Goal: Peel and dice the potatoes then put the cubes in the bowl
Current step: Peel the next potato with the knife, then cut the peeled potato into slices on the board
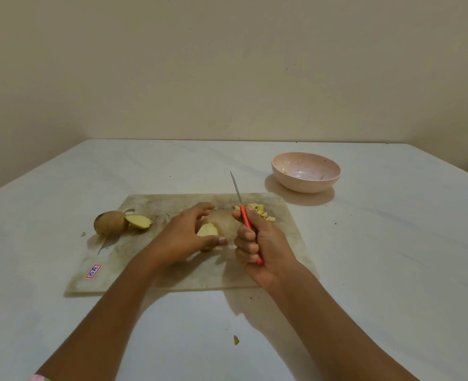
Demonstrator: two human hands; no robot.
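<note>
On the worn cutting board [155,273] my left hand [184,237] curls over a pale potato piece [207,230], thumb in front of it. My right hand [260,243] grips a knife [242,209] by its orange handle, blade raised and pointing away from me. A small pile of yellow potato cubes [260,211] lies at the board's far right, just beyond my right hand. An unpeeled potato [110,222] with a cut piece [138,221] beside it sits at the board's left edge. The pink bowl [305,171] stands beyond the board to the right and holds no cubes.
Everything rests on a white table [378,270] against a plain wall. A peel scrap [236,339] lies on the table near me, another small scrap [83,234] left of the whole potato. A red and blue sticker [93,271] marks the board's near left corner.
</note>
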